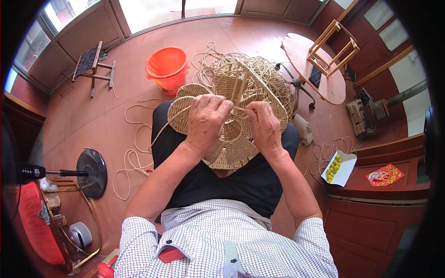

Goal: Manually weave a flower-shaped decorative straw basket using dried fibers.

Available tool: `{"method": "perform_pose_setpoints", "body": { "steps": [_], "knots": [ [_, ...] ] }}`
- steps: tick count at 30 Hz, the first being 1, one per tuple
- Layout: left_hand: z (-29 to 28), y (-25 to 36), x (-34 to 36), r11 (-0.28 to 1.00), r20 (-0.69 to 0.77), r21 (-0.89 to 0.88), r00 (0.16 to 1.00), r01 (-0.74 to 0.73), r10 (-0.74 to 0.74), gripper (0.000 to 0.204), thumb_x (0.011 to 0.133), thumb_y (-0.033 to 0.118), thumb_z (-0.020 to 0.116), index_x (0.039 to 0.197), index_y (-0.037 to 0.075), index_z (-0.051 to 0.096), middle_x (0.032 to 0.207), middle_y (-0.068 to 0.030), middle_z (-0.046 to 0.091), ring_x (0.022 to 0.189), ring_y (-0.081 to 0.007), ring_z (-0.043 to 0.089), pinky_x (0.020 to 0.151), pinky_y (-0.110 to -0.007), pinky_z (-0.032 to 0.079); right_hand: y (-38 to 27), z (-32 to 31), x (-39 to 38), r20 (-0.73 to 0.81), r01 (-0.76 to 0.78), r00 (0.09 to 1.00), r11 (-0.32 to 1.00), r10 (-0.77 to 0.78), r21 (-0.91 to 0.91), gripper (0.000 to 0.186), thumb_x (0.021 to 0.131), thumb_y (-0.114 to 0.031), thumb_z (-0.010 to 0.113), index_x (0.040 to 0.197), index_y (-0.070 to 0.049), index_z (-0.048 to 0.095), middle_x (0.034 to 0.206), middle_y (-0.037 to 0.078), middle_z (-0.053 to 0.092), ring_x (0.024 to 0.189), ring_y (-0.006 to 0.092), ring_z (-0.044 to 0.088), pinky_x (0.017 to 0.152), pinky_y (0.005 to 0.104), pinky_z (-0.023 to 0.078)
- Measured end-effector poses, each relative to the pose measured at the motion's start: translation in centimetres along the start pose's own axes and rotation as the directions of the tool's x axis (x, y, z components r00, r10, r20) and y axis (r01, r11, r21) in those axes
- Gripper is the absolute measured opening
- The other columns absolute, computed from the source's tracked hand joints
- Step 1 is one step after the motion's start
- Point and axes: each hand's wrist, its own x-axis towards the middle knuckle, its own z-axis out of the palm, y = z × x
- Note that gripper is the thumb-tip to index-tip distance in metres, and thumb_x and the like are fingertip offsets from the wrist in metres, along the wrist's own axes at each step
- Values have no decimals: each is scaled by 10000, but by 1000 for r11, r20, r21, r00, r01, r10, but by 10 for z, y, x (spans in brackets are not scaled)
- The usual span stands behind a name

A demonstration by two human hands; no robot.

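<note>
Head view: basket lies under both hands; left hand grips its rim, right hand seemingly pinches a strand.

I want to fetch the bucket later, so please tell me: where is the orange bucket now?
In the head view the orange bucket stands on the floor ahead of the person, slightly left, between the small wooden stool and the woven rope piece on the lap.
</note>
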Motion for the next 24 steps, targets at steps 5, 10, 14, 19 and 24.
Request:
{"method": "perform_pose_setpoints", "body": {
  "steps": [5,10,14,19,24],
  "knots": [
    [12,8,4,992,9,-91,996,84,-83,213,963,143,789,1175,144,766,955,-7,755,937,-218,696,901,-423,482,4,-7,28,-98,67,992,991,-78,-115,106,1039,-109,752,1098,-59,679,1006,130,724,873,357,742,739,446,593],
    [21,11,4,996,-26,83,999,-21,23,209,978,156,760,1184,126,760,973,-19,736,912,-228,679,881,-417,483,12,15,50,-148,193,963,959,-226,-209,108,1000,-138,797,1051,-84,719,965,101,752,835,318,751,733,415,605],
    [22,12,2,978,33,190,996,-87,82,236,954,147,695,1179,86,729,995,-63,684,975,-238,667,926,-405,493,19,21,57,-133,282,935,915,-330,-287,112,996,-128,787,1063,-116,698,973,58,755,815,291,759,699,401,598],
    [24,15,-2,996,80,84,997,15,-22,270,967,112,692,1231,58,711,1065,-109,689,1018,-303,670,949,-449,508,13,12,43,-133,125,981,986,-139,-105,123,990,-63,758,1103,-91,721,977,97,737,868,307,753,767,431,601],
    [20,17,3,998,147,-3,987,63,-62,283,998,86,691,1277,39,689,1130,-158,705,1057,-370,667,962,-495,527,8,10,26,-25,86,995,975,-93,-205,184,958,-37,734,1140,-63,739,1030,128,695,949,328,726,821,452,581]
  ]
}}
